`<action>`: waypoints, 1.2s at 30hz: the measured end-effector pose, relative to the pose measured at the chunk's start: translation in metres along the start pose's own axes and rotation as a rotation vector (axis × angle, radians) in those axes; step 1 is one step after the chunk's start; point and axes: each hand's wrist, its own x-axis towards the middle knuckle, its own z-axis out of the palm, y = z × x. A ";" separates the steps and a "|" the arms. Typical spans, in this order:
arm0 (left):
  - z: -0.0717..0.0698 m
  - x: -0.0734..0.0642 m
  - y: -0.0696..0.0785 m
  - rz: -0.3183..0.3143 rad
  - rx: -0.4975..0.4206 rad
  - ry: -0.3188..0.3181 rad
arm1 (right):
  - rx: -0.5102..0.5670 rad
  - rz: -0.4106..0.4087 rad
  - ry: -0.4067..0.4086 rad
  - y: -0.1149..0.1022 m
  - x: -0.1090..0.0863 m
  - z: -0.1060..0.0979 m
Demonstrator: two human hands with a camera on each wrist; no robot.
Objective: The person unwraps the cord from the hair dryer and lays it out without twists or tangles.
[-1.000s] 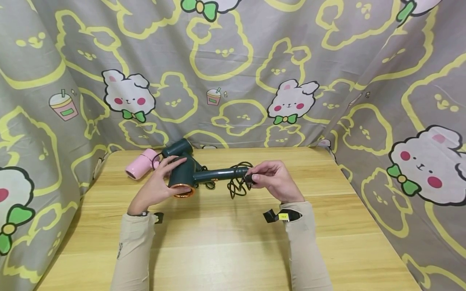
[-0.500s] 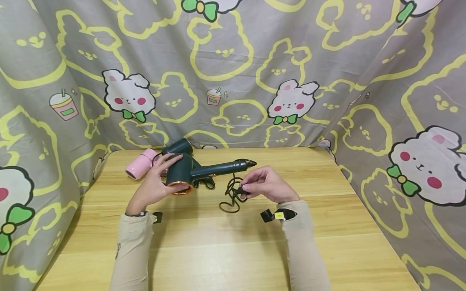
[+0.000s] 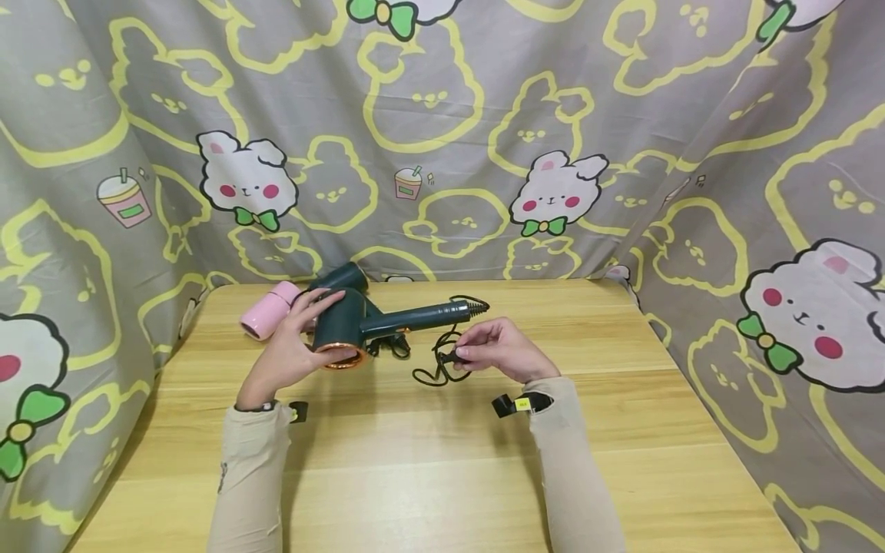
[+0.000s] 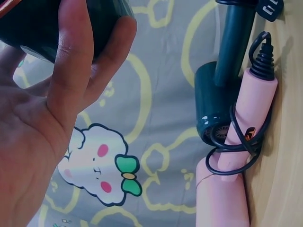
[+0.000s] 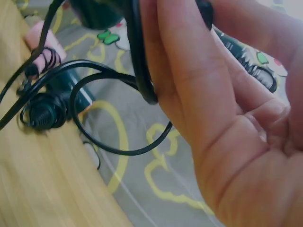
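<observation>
A dark green hair dryer (image 3: 343,322) with a copper rim is held up over the table by my left hand (image 3: 280,365), whose fingers and thumb span its barrel. Its handle points right and ends in a ribbed cord sleeve (image 3: 477,309). Below the handle's end, my right hand (image 3: 508,353) pinches the black plug end of the cord (image 3: 432,378) between thumb and fingers. Loose loops of this cord hang by the fingertips and, in the right wrist view, one thick stretch of cord (image 5: 137,56) runs along the fingers.
Behind the left hand lie a pink hair dryer (image 3: 266,313) and a second dark green hair dryer (image 3: 344,278) on the wooden table (image 3: 429,476). A black cord wraps the pink handle (image 4: 251,104). A patterned curtain (image 3: 442,253) stands round the table's back and sides.
My right hand has drawn the plug away from the handle's end, down and slightly left. The bundled cord has loosened into wider loops. The held hair dryer has shifted a little left.
</observation>
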 end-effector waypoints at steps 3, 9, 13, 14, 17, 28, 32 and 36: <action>-0.001 -0.001 0.001 0.003 -0.005 -0.003 | -0.001 0.004 0.058 0.003 0.002 -0.003; -0.004 -0.002 0.004 0.020 -0.003 -0.027 | -0.025 -0.004 0.182 0.010 0.007 -0.007; -0.006 -0.004 0.004 0.028 -0.001 -0.048 | 0.005 -0.034 0.262 0.015 0.009 -0.013; -0.006 -0.004 0.005 0.027 -0.001 -0.053 | 0.010 -0.041 0.276 0.016 0.009 -0.015; -0.007 -0.005 0.004 0.036 -0.010 -0.061 | 0.028 -0.051 0.309 0.018 0.006 -0.024; -0.015 -0.013 -0.002 0.019 -0.046 -0.042 | 0.141 -0.137 0.275 0.015 -0.021 -0.064; -0.019 -0.016 -0.005 -0.018 -0.044 -0.044 | 0.269 -0.185 0.203 0.011 -0.025 -0.071; -0.020 -0.020 -0.012 -0.024 -0.052 -0.047 | 0.319 -0.207 0.246 0.005 -0.028 -0.076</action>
